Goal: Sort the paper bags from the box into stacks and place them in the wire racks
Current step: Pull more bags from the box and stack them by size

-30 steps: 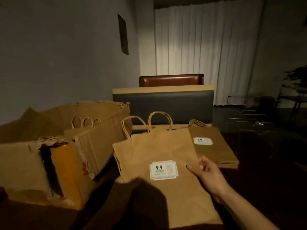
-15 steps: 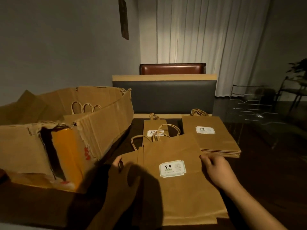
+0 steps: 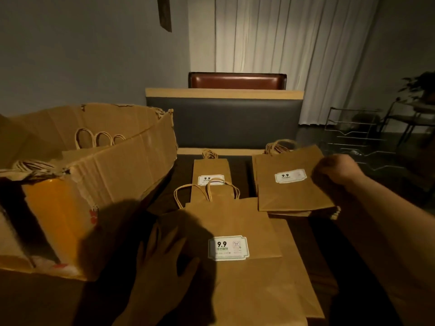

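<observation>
A torn cardboard box [image 3: 131, 170] stands at the left with bag handles poking out of it. Brown paper bags with white 9.9 labels lie on the dark table. A near stack [image 3: 254, 283] lies in front of me, and my left hand [image 3: 162, 260] rests flat on its left edge, fingers spread. A small narrow bag [image 3: 210, 170] lies behind it. At the right, my right hand [image 3: 336, 170] pinches the right edge of the top bag [image 3: 289, 184] of a thicker stack [image 3: 303, 211]. The wire rack [image 3: 353, 137] stands at the far right.
A dark padded bench back [image 3: 223, 121] with a wooden top runs across behind the table, and a brown leather seat back [image 3: 237, 81] shows beyond it. White curtains hang at the back. A plant on a stand sits at the far right.
My right hand has lifted one bag off the near stack and carried it right and back onto the thicker stack. My left hand has flattened onto the near stack. The view has tilted down.
</observation>
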